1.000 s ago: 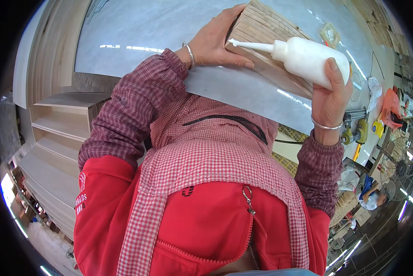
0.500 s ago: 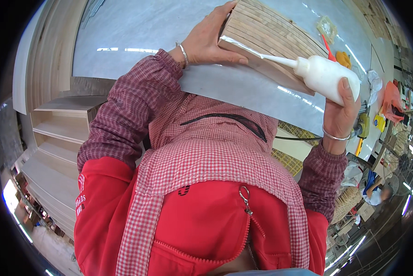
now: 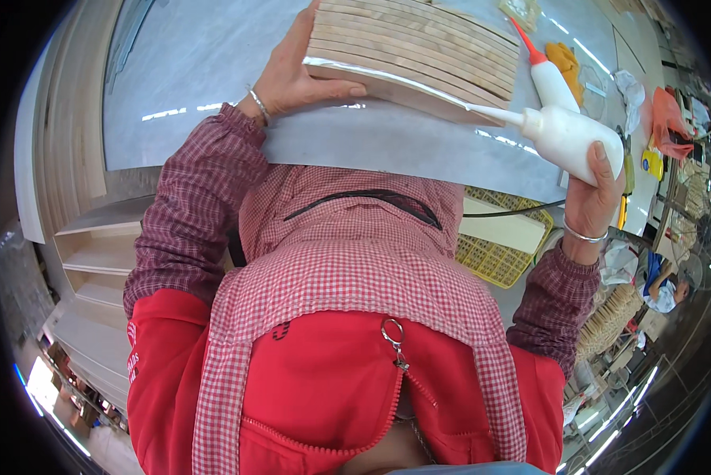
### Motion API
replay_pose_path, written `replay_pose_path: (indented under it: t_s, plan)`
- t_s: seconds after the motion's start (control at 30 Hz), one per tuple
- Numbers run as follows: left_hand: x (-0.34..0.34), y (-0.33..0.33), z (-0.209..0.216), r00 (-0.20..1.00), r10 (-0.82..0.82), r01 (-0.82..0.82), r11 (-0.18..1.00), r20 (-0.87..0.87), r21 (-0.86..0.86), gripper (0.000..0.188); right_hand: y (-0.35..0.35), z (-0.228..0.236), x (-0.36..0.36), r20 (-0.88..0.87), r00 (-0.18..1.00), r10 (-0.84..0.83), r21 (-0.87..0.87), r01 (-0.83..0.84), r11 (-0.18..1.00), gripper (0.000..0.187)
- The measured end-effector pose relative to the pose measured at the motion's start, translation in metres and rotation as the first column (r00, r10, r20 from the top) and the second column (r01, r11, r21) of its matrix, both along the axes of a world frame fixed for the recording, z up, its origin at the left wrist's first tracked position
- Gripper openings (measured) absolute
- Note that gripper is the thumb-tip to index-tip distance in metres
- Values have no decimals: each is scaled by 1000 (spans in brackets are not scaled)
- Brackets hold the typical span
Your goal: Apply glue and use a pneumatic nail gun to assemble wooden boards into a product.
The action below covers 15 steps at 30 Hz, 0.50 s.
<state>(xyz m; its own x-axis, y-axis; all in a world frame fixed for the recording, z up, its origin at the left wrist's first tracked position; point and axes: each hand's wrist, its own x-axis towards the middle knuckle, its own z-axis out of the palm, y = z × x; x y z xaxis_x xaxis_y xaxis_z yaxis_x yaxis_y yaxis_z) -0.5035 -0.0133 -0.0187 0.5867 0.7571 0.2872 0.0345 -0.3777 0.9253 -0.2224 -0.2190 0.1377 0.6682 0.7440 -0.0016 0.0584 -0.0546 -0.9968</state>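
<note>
Right hand (image 3: 595, 198) grip holding white-tipped bottle (image 3: 573, 141); left hand (image 3: 290, 81), wood stack (image 3: 419, 43); white lettering (image 3: 132, 360) on red sleeve (image 3: 165, 340).

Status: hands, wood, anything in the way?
Left hand braced against wood stack, left end. Right hand gripping white bottle, nozzle on white bead along near edge. Red-tipped bottle beyond, not blocking.

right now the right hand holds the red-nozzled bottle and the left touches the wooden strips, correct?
The colour is wrong: in the head view, the right hand holds the white-nozzled bottle; the left hand does touch the wooden strips.
</note>
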Motion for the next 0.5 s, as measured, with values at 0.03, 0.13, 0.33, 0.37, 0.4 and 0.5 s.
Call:
replay_pose_path:
  t_s: [0.03, 0.13, 0.33, 0.37, 0.4, 0.5]
  plan:
    - [1, 0, -1, 1000, 2, -2, 1000, 5, -3, 98, -3, 1, 2, -3, 1000, -7, 4, 7, 1000, 37]
    - [1, 1, -5, 1000, -6, 6, 1000, 6, -26, 97, -15, 3, 13, 22, 999, -49, -11, 49, 999, 37]
    - [1, 1, 2, 1000, -8, 8, 999, 12, -51, 98, -33, 5, 32, -26, 992, -122, 3, 123, 992, 37]
    - [0, 0, 4, 1000, -4, 5, 999, 13, -51, 99, -31, 4, 32, -51, 990, -131, 12, 132, 991, 37]
    - [0, 0, 6, 1000, 0, 1, 999, 12, -34, 101, -27, 3, 28, -61, 991, -120, 14, 121, 993, 37]
    - [4, 0, 9, 999, 25, -27, 998, 27, 51, 104, -3, 7, 3, -187, 976, -113, 78, 129, 989, 39]
